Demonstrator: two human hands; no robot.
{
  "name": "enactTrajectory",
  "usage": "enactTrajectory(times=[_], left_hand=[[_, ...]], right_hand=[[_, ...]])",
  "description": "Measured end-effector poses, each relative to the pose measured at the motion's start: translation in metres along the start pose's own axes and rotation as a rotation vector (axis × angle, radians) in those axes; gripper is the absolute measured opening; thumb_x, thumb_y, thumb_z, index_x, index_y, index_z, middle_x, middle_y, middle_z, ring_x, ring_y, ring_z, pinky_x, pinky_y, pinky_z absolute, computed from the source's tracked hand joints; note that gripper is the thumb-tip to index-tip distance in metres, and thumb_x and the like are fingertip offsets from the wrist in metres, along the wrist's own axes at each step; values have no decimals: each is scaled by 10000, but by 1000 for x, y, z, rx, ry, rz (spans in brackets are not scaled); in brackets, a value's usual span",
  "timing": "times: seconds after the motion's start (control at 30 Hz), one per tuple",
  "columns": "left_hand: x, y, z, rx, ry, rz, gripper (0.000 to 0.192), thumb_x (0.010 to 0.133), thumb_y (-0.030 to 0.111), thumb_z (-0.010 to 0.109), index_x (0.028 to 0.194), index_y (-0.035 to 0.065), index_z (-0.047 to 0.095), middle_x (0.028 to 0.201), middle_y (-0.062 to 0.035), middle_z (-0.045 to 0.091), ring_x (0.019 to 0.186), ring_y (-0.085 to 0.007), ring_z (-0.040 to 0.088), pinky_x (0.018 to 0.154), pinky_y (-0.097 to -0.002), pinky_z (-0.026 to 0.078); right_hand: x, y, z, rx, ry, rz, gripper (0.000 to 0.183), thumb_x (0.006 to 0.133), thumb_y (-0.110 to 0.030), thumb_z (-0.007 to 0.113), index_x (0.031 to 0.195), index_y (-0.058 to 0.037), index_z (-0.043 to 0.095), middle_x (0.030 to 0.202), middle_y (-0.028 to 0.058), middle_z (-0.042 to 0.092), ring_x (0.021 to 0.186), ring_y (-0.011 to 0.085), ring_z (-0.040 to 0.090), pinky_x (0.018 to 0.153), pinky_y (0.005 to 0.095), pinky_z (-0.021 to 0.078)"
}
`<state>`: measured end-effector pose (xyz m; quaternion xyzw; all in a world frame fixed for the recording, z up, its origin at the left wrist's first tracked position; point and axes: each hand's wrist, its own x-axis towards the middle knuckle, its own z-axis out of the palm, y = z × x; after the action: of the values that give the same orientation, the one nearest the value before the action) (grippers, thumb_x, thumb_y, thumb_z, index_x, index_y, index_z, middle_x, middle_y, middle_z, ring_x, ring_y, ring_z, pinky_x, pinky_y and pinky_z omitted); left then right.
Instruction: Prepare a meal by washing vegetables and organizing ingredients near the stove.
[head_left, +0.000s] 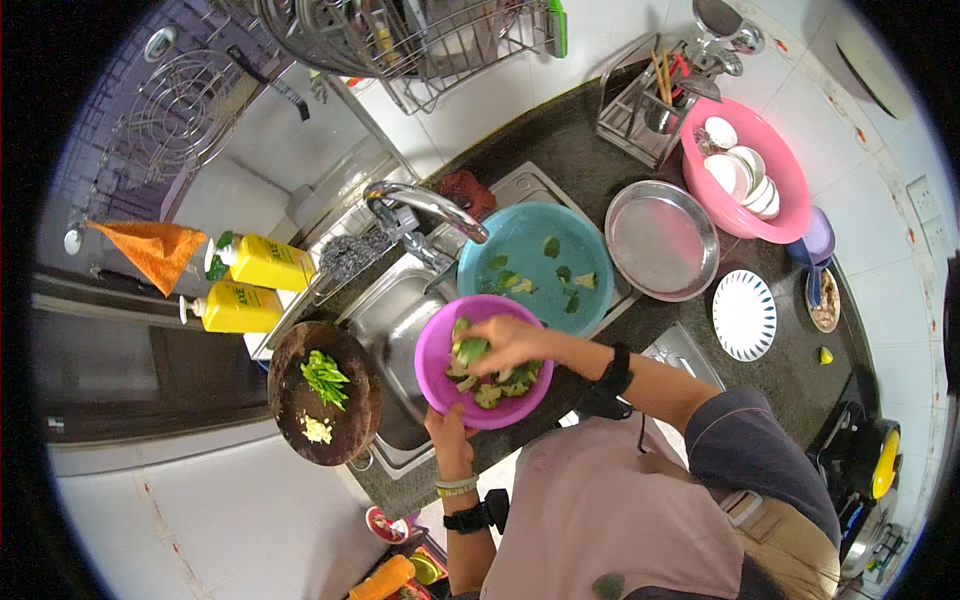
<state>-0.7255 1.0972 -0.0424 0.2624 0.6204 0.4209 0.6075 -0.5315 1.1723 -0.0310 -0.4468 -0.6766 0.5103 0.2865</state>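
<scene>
My left hand (450, 435) grips the near left rim of a purple plastic bowl (430, 375) that holds broccoli florets (489, 395). Over the bowl is my right hand (506, 343), its fingers closed around green broccoli pieces, slightly blurred. Behind the bowl, a blue basin (525, 232) of water sits over the sink, with several florets and green bits floating in it. A chrome faucet (427, 199) arches toward the basin's rim. On the left, a round wooden chopping board (289, 390) carries sliced green pepper (325, 380) and chopped garlic (316, 429).
The steel sink (390, 322) lies between board and bowl. To the right are a round metal pan (661, 240), a pink basin (795, 187) of dishes, a patterned plate (744, 315) and a utensil rack (637, 124). Yellow pump bottles (244, 307) stand left; a stove (847, 442) is at far right.
</scene>
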Motion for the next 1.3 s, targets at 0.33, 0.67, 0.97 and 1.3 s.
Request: enactTrajectory(times=[0.33,0.67,0.97,1.3], left_hand=[[-5,-17,-40,-25,93,34,273,746,-8,492,1015,31,523,811,-32,568,600,-130,571,442,-270,516],[-26,-13,-68,-64,258,30,308,741,13,489,1047,1,524,864,-67,587,646,-163,601,482,-288,551],[-35,-12,-60,-123,280,23,238,758,36,497,993,16,524,785,-65,596,565,-161,596,436,-272,521],[-22,-6,-48,-43,227,-17,326,716,-13,476,1039,-8,519,842,-74,595,606,-155,605,467,-272,545]], right_hand=[[-3,178,-112,-667,228,590,664,760,-595,542,1121,-39,573,1067,181,594,1027,327,543,861,443,424],[40,152,6,-485,109,647,926,736,-705,459,1344,-41,245,1231,356,342,1050,512,444,851,520,403],[23,199,-1,-570,-478,514,474,827,-392,517,1033,33,546,839,254,594,818,376,591,687,471,461],[6,163,-31,-434,-401,571,395,767,-375,578,819,13,627,750,163,631,690,315,606,613,423,459]])
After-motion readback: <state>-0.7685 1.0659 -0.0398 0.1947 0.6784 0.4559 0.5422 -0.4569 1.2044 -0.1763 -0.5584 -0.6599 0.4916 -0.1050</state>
